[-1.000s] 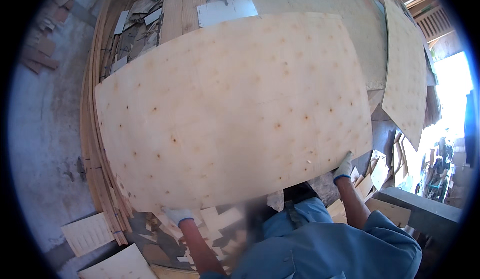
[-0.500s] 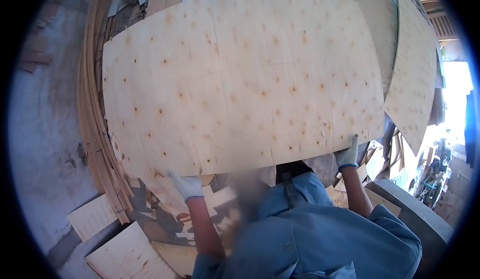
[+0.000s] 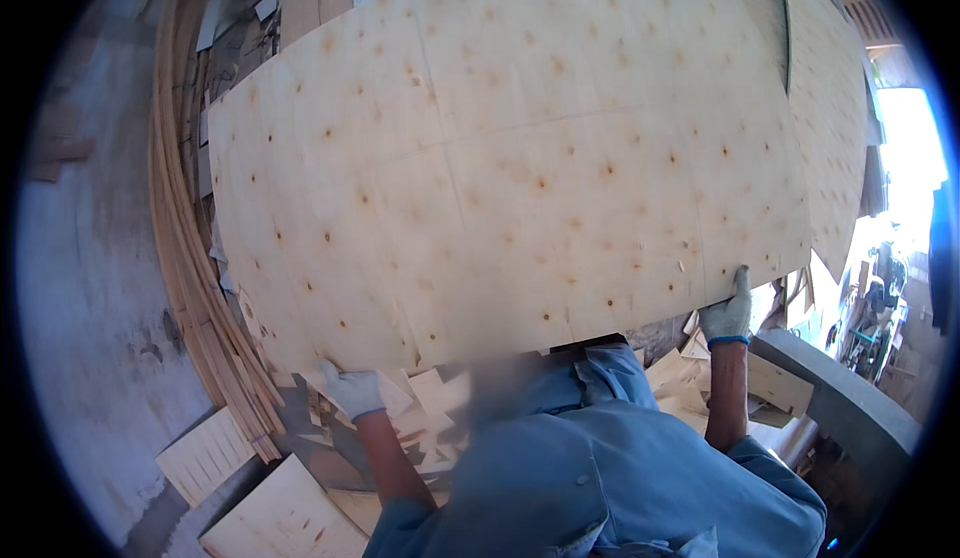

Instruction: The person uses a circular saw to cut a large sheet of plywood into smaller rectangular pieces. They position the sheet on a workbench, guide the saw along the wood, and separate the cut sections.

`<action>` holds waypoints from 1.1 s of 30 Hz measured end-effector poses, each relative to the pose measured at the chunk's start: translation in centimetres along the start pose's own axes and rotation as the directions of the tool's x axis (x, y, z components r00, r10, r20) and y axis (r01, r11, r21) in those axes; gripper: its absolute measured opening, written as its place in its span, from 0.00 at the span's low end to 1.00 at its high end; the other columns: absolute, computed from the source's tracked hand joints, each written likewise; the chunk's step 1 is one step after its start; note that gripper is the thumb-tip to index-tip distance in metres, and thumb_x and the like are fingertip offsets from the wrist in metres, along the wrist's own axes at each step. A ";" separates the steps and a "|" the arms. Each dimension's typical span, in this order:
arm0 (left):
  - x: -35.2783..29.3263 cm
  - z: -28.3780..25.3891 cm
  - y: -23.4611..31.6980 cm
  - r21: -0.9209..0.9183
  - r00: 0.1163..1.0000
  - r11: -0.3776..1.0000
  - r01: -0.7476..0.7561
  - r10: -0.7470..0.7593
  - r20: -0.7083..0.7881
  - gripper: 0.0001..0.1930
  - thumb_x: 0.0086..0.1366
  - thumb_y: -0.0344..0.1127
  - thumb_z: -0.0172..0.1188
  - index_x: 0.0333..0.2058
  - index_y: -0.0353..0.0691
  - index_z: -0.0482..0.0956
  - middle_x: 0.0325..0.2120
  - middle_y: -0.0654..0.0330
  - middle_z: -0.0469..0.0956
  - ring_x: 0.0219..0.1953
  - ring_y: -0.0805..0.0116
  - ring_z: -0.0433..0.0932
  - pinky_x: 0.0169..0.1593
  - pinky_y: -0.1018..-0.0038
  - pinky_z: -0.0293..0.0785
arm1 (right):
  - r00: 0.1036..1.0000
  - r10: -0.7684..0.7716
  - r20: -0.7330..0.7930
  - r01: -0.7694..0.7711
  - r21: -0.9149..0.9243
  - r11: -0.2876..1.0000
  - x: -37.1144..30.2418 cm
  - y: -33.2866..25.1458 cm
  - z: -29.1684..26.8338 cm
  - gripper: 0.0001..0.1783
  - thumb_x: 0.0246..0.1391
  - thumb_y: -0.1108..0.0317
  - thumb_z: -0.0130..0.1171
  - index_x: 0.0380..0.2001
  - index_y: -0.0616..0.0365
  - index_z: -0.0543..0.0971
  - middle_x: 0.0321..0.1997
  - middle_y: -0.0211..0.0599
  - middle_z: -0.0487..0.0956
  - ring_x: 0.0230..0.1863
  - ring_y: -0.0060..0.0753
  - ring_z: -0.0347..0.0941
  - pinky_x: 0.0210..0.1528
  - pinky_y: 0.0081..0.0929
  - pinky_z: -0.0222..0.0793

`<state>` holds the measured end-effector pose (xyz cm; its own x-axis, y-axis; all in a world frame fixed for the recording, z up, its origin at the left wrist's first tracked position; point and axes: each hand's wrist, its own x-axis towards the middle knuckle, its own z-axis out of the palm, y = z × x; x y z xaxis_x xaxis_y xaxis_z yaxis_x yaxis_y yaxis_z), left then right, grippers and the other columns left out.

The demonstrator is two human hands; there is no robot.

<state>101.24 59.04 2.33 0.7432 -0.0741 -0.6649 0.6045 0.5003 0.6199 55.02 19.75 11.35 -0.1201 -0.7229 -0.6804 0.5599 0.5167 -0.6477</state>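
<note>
A large pale plywood sheet (image 3: 520,178) with brown knot marks spans most of the view in front of me. My left hand (image 3: 352,390), in a white glove, grips its near edge toward the left corner. Near the right corner my right hand (image 3: 730,310), gloved in white with a blue cuff, clasps the same edge, its thumb lying on top of the sheet. The fingers of both hands go under the sheet and are hidden. A blurred patch covers part of the near edge at the middle.
Long thin wood strips (image 3: 190,258) run along the left beside a pale wall. Another plywood sheet (image 3: 830,128) stands at the right. Wood offcuts (image 3: 440,398) litter the floor below. Small boards (image 3: 285,513) lie at lower left, and a grey curved edge (image 3: 840,388) stands at lower right.
The plywood sheet has shifted to the right and now overlaps more of the sheet there. My right hand has moved right with it; my left hand sits slightly lower and further left.
</note>
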 end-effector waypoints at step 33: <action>-3.2 1.1 -6.5 -0.147 1.000 0.989 -0.008 0.012 0.024 0.28 0.70 0.50 0.53 0.63 0.44 0.63 0.63 0.57 0.65 0.63 0.56 0.65 0.66 0.52 0.61 | 0.973 0.107 0.206 -0.105 -0.019 0.994 13.0 1.9 1.0 0.28 0.68 0.49 0.43 0.62 0.56 0.66 0.62 0.39 0.72 0.63 0.45 0.67 0.64 0.41 0.66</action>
<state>95.26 55.02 0.84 0.7570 -0.0885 -0.6474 0.5494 0.6225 0.5573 55.39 10.91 1.63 0.1118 -0.7422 -0.6608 0.5538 0.5986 -0.5788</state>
